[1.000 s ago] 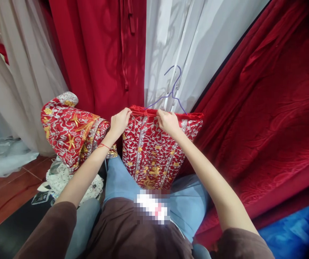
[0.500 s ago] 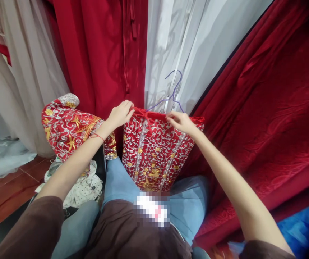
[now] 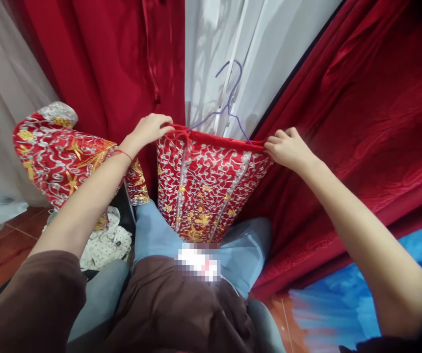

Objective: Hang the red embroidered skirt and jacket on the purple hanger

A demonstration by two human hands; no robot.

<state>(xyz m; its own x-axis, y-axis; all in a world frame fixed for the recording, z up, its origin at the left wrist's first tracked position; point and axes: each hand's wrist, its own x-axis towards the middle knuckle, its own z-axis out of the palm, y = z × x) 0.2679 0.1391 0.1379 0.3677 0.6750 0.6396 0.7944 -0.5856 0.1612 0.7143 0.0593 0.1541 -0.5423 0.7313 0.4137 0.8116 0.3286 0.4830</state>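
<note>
A red skirt (image 3: 203, 181) with silver and gold embroidery hangs between my hands, its lower end at my lap. My left hand (image 3: 154, 128) pinches the left end of its red waistband, beside a tied red cord. At the right end of the waistband, my right hand (image 3: 286, 147) is closed on the edge. A purple wire hanger (image 3: 228, 105) rises from behind the waistband, its hook uppermost. Past my left forearm lies another red embroidered garment (image 3: 64, 157) with a silver end.
Red cloth (image 3: 343, 122) hangs at the right and more red drapes (image 3: 104, 59) at the left, with a white curtain (image 3: 266, 59) between. Dotted white fabric (image 3: 110, 240) lies by my left leg. Blue fabric (image 3: 336, 304) is on the tiled floor at lower right.
My right hand has moved right along the waistband to its end, and the waistband is stretched wider. The hanger and garments sit higher and further left in view.
</note>
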